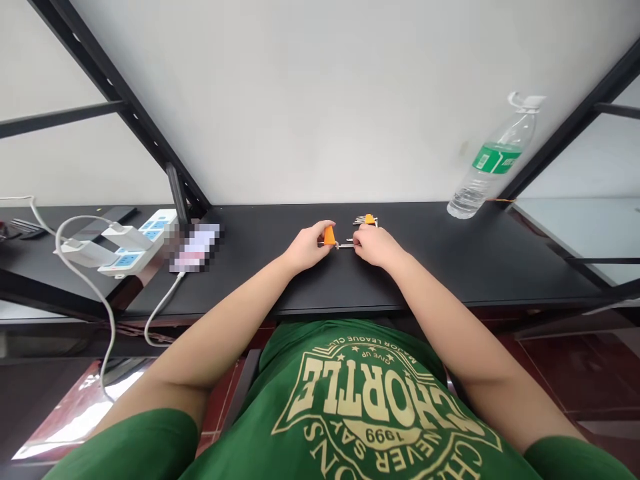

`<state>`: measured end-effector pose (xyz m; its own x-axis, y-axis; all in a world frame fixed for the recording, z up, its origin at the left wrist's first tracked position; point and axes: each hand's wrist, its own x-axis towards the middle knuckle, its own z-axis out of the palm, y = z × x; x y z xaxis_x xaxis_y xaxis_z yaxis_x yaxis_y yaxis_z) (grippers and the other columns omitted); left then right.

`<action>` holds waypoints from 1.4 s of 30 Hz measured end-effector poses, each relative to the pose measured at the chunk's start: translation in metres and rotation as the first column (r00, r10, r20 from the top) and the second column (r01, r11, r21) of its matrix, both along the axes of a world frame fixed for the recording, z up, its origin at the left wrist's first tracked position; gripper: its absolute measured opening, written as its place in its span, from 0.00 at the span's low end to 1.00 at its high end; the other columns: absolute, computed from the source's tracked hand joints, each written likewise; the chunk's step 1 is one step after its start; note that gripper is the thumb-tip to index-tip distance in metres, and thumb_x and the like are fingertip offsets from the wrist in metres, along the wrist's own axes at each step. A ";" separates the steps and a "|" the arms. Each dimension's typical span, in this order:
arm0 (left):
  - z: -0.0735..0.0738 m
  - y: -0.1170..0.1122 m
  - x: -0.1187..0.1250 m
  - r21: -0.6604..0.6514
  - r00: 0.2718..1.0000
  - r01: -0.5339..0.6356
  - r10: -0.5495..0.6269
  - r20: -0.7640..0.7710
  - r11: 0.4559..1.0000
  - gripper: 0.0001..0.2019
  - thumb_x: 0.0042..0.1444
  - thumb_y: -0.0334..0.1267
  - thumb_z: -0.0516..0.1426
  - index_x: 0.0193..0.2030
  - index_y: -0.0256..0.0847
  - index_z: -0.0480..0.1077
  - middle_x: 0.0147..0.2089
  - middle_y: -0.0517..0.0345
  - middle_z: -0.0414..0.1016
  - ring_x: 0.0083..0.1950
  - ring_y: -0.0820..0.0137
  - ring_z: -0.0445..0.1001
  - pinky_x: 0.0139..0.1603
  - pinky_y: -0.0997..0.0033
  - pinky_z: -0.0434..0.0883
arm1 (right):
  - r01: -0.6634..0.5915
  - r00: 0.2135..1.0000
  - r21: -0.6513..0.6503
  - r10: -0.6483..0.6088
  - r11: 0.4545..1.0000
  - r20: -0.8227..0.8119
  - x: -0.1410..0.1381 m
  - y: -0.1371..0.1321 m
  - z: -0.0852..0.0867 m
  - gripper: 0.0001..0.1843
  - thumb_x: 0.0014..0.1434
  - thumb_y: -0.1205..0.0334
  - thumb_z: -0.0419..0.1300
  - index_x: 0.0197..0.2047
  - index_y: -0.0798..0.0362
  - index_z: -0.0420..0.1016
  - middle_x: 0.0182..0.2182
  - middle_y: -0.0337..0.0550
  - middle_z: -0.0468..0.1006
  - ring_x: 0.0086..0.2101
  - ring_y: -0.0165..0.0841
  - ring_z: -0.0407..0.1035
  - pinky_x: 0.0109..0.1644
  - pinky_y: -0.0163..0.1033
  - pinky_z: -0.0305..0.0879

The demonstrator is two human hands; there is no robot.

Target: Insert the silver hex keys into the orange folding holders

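Between the fingers of my left hand is a small orange plastic piece shaped like a wedge. A thin metal rod stretches from beside that piece over to my right hand, whose fingertips close on the rod's other end. Just behind my right hand lies a second orange piece with several thin metal rods beside it, partly hidden by the hand. Both hands are low over the black tabletop. The pieces are too small to tell their exact kind.
At the left lies a phone with a white charging cable. Beyond it a white power strip holds plugged-in chargers. A clear water bottle with a green label stands back right against the wall. Black metal frame bars rise at both sides.
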<state>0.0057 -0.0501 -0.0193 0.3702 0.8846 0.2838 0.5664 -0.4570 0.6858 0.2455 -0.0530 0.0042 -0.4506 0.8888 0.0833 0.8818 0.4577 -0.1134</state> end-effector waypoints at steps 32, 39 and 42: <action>0.001 0.002 -0.001 0.049 0.995 -0.082 0.085 -0.052 0.995 0.28 0.58 0.38 0.62 0.67 0.43 0.71 0.49 0.56 0.85 0.47 0.63 0.84 0.60 0.58 0.79 | -0.174 0.901 0.017 0.166 0.985 -0.401 0.006 0.001 0.001 0.09 0.62 0.72 0.58 0.35 0.52 0.78 0.31 0.41 0.78 0.33 0.34 0.67 0.40 0.38 0.58; 0.000 0.002 -0.001 0.069 0.996 -0.066 0.071 -0.060 0.995 0.28 0.58 0.37 0.61 0.67 0.43 0.71 0.51 0.55 0.85 0.50 0.63 0.83 0.61 0.59 0.79 | -0.158 0.854 -0.128 0.070 0.979 -0.516 0.007 -0.002 0.004 0.08 0.62 0.69 0.59 0.37 0.51 0.80 0.31 0.39 0.79 0.32 0.33 0.70 0.41 0.39 0.64; 0.000 0.002 0.000 0.083 0.995 -0.074 0.079 -0.067 0.994 0.28 0.58 0.37 0.61 0.67 0.43 0.72 0.53 0.54 0.85 0.50 0.62 0.84 0.61 0.58 0.79 | -0.146 0.844 -0.165 0.036 0.975 -0.535 0.008 -0.004 0.006 0.08 0.62 0.67 0.60 0.38 0.51 0.81 0.32 0.40 0.80 0.34 0.34 0.72 0.42 0.40 0.66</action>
<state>0.0053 -0.0485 -0.0188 0.3236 0.8866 0.3306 0.6469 -0.4623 0.6065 0.2538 -0.0572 0.0099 -0.4673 0.8689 0.1631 0.6190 0.4533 -0.6414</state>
